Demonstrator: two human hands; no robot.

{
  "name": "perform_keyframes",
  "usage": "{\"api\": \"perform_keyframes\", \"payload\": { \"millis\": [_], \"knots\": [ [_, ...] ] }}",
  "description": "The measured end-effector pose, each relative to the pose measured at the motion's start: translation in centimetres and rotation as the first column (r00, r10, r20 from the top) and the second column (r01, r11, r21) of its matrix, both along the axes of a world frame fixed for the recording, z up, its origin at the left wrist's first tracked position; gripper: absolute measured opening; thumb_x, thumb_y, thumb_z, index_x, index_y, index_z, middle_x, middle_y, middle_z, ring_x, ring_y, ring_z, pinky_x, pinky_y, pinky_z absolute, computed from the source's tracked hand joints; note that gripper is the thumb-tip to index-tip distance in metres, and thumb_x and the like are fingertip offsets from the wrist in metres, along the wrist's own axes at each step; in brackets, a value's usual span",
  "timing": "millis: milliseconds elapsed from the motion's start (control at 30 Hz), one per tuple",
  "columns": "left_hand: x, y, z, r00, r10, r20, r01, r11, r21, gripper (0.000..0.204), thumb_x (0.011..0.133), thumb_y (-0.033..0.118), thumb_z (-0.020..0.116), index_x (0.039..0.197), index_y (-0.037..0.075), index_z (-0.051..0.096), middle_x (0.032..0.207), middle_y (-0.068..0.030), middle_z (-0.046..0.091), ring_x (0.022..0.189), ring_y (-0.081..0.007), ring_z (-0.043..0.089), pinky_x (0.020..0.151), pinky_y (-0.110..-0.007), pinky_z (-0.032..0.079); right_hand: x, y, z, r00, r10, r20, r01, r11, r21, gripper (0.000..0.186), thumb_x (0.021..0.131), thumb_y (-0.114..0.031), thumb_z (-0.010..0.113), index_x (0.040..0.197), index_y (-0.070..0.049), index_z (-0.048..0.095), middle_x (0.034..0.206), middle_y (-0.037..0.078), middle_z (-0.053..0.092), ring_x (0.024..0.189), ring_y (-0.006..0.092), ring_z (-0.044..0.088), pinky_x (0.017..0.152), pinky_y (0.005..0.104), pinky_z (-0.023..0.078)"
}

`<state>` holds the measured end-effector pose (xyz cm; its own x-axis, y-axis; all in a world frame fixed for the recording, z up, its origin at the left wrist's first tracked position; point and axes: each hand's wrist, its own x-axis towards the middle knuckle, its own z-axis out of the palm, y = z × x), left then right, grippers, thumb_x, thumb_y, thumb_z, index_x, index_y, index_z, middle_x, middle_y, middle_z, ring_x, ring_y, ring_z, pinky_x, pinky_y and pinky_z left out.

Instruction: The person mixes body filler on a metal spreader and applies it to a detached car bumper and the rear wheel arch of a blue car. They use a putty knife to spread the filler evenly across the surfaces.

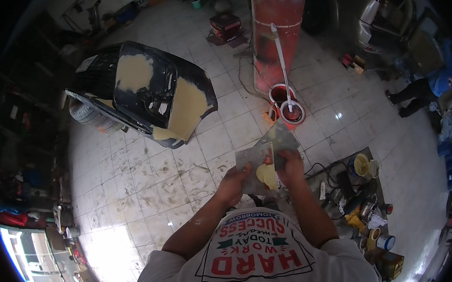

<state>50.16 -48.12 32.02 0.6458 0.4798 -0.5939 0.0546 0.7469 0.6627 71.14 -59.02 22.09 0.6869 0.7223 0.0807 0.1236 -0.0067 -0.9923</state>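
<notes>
Head view: body filler being worked on a mixing board held at chest height.
Left hand (233, 185) grips the grey board (253, 162) from beneath; right hand (290, 165) is closed on a spreader (281, 140) above the yellow filler (266, 175). Best to keep the board level and fold with flat strokes.

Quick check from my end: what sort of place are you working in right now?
Most likely a car body repair shop. A dark car body panel patched with yellowish filler stands on the tiled floor, both hands hold metal spreaders carrying filler, and cans and tools lie at the right.
</notes>
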Motion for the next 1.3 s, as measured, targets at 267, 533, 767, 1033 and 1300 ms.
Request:
{"api": "perform_keyframes", "payload": {
  "millis": [267, 533, 767, 1033, 1300],
  "knots": [
    [-2.3, 2.5, 2.6, 0.995, -0.034, -0.093, 0.097, 0.528, 0.844, 0.047, 0.111, 0.019, 0.053, 0.156, 0.009, 0.044, 0.115, -0.0235, 0.074, 0.108, -0.0294, 0.072, 0.098, -0.040, 0.054, 0.8, -0.4, 14.1, 0.615, 0.241, 0.751, -0.268, 0.959, -0.088, 0.061, 0.067, 0.006, 0.067, 0.124, -0.013, 0.074, 0.128, 0.010, 0.071, 0.121, 0.0333, 0.065, 0.100, 0.0424, 0.052],
    [-2.6, 2.4, 6.2, 0.984, 0.113, -0.140, 0.095, 0.339, 0.936, 0.047, 0.108, 0.011, 0.056, 0.155, 0.013, 0.050, 0.105, -0.0236, 0.076, 0.096, -0.0324, 0.079, 0.082, -0.037, 0.059, -4.4, 3.1, 15.0, 0.473, 0.366, 0.802, -0.431, 0.889, -0.152, 0.061, 0.065, 0.000, 0.073, 0.123, -0.017, 0.074, 0.128, 0.002, 0.068, 0.122, 0.0289, 0.063, 0.099, 0.0452, 0.051],
    [-3.0, 2.3, 5.7, 0.978, 0.205, 0.028, -0.080, 0.247, 0.966, 0.044, 0.107, 0.008, 0.058, 0.151, 0.008, 0.055, 0.112, -0.0222, 0.076, 0.095, -0.0261, 0.077, 0.085, -0.032, 0.058, -6.3, 2.1, 13.8, 0.411, 0.427, 0.806, -0.505, 0.842, -0.189, 0.051, 0.073, -0.009, 0.074, 0.124, -0.016, 0.074, 0.129, 0.003, 0.069, 0.124, 0.0294, 0.063, 0.102, 0.0482, 0.049],
    [-4.1, 4.6, 7.5, 0.832, 0.408, 0.376, -0.472, 0.165, 0.866, 0.041, 0.109, 0.005, 0.054, 0.148, -0.002, 0.050, 0.131, -0.0137, 0.065, 0.116, -0.0175, 0.063, 0.098, -0.030, 0.051, -6.6, 1.2, 13.6, 0.415, 0.509, 0.754, -0.583, 0.785, -0.209, 0.054, 0.073, -0.005, 0.069, 0.126, -0.014, 0.075, 0.129, 0.009, 0.068, 0.124, 0.0311, 0.063, 0.103, 0.0456, 0.050],
    [-4.5, 2.8, 7.9, 0.824, 0.493, 0.278, -0.549, 0.817, 0.179, 0.044, 0.108, 0.006, 0.055, 0.150, 0.000, 0.044, 0.135, -0.0151, 0.063, 0.122, -0.0258, 0.065, 0.102, -0.037, 0.055, -7.8, 2.7, 15.0, 0.679, 0.519, 0.520, -0.671, 0.726, 0.152, 0.073, 0.065, 0.013, 0.068, 0.135, -0.007, 0.063, 0.147, 0.024, 0.043, 0.142, 0.0488, 0.044, 0.119, 0.0500, 0.042]
  ]
}}
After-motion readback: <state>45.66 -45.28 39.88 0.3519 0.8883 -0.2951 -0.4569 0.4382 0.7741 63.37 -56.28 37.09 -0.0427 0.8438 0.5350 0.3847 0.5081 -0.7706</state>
